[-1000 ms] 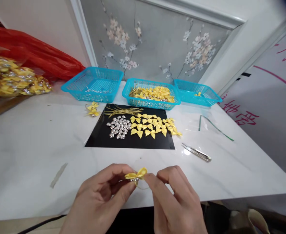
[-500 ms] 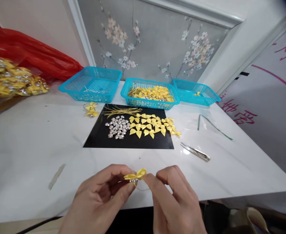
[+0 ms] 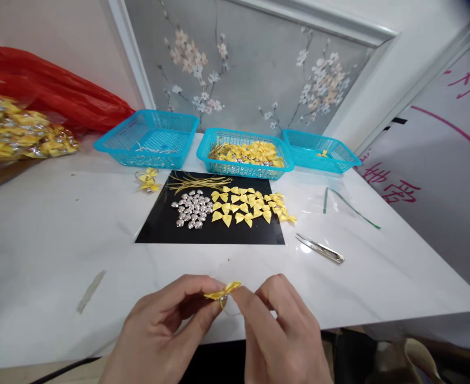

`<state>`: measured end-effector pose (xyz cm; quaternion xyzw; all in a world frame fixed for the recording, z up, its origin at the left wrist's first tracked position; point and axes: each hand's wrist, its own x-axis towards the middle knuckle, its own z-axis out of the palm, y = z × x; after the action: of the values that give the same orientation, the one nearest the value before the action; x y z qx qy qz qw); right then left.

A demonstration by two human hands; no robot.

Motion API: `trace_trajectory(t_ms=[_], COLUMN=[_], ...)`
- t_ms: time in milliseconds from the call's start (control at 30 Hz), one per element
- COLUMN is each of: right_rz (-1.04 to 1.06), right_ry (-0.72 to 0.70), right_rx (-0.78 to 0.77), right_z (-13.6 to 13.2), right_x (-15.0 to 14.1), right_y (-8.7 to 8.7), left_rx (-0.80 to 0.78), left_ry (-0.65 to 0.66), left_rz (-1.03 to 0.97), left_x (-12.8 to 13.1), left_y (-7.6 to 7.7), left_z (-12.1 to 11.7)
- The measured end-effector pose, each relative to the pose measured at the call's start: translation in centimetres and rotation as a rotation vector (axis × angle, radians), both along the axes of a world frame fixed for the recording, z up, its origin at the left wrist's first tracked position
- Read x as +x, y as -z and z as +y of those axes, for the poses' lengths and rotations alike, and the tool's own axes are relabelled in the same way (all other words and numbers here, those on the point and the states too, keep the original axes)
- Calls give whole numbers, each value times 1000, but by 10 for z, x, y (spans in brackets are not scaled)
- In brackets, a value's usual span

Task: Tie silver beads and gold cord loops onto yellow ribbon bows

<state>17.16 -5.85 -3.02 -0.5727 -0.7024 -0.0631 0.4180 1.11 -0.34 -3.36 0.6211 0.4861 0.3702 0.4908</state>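
Near the table's front edge, my left hand (image 3: 166, 325) pinches a yellow ribbon bow (image 3: 222, 292) between thumb and fingers. A small silver bead (image 3: 224, 300) shows just under the bow. From it a thin gold cord (image 3: 230, 313) curves over to my right hand (image 3: 285, 330), whose fingers are closed on it. The right index fingertip meets the bow's right side; the cord's end is hidden. Beyond both hands lies a black mat (image 3: 214, 236) with silver beads (image 3: 192, 209), gold cords (image 3: 197, 183) and rows of yellow bows (image 3: 243, 205).
Three blue baskets stand along the wall: left (image 3: 178, 120), middle (image 3: 245, 170) with bows and cords, right (image 3: 342, 165). Small thread snips (image 3: 320, 248) and a green tie (image 3: 350, 205) lie at right. Finished-looking bows (image 3: 149, 180) sit left of the mat; a bagged pile (image 3: 22, 128) is far left.
The bow tilts flatter between my fingers, and less silver shows beneath it. My right hand has shifted slightly left, and the cord loop looks smaller.
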Motion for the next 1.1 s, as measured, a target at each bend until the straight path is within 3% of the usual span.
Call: trace_trajectory(t_ms=[267, 633, 933, 1100], right_rz=[150, 221, 221, 219], right_ry=[33, 67, 13, 8], right_rx=[-80, -14, -66, -113], right_z=[-4, -4, -6, -6], right_x=[-5, -8, 0, 3], right_y=[6, 7, 4, 4], left_rx=[-93, 104, 86, 94], left_ry=[-161, -23, -45, 63], left_rz=[-123, -172, -175, -169], left_x=[13, 1, 2, -1], left_y=[-16, -4, -9, -6], left_z=[-9, -6, -6, -3])
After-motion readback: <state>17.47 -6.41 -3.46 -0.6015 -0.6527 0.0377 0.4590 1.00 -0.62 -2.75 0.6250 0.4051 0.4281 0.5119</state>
